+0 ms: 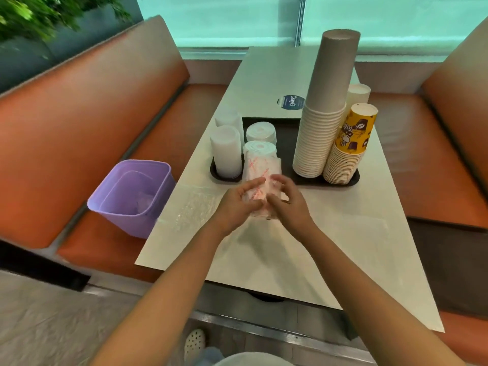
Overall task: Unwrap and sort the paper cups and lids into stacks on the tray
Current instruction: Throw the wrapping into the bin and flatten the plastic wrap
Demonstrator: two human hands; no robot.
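— What are the two hands doing?

— The left hand [239, 200] and the right hand [286, 200] are meeting over the near edge of the tray [353, 178], both curling their fingers round a wrapped stack of lids [260, 167]. The stack is standing between the palms, its top reaching toward the tray.

— How is it looking?

— Its clear plastic wrap is carrying red print, and white lids are showing through at the top.

— And what is standing around it?

— Three more lid stacks are standing to the left: one ribbed stack [261, 132] just behind, and two smooth white stacks [226, 151] beside it. On the right, three cup stacks are rising: a tall grey-brown stack [326, 101], a yellow printed stack [351, 143], and a white stack [358, 93] behind. One purple bin [132, 194] is sitting on the orange seat beside the desk [343, 247].
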